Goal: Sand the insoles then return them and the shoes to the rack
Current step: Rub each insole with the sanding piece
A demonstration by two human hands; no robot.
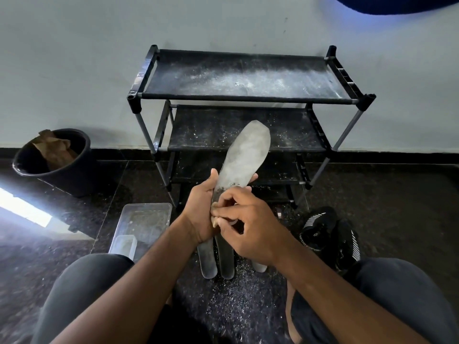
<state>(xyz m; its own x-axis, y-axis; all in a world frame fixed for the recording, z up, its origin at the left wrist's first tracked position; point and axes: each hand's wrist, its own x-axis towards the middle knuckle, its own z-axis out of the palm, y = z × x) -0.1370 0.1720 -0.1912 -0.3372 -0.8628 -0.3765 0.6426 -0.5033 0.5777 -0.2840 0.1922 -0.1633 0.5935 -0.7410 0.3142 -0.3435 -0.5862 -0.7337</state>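
Note:
My left hand (202, 208) grips a grey insole (244, 155) around its middle, toe end pointing up and away. My right hand (250, 227) presses a small tan piece of sandpaper (214, 212) against the insole's heel end; most of the paper is hidden by my fingers. Several more grey insoles (217, 260) lie on the dark floor just below my hands. A pair of black shoes (330, 235) with white stripes sits on the floor to the right. The black shoe rack (246, 95) stands against the wall ahead, its dusty shelves bare.
A black bucket (53, 160) with brown paper in it stands at the left by the wall. A clear plastic box (142, 224) and a smaller one lie on the floor left of my hands. Sanding dust covers the floor between my knees.

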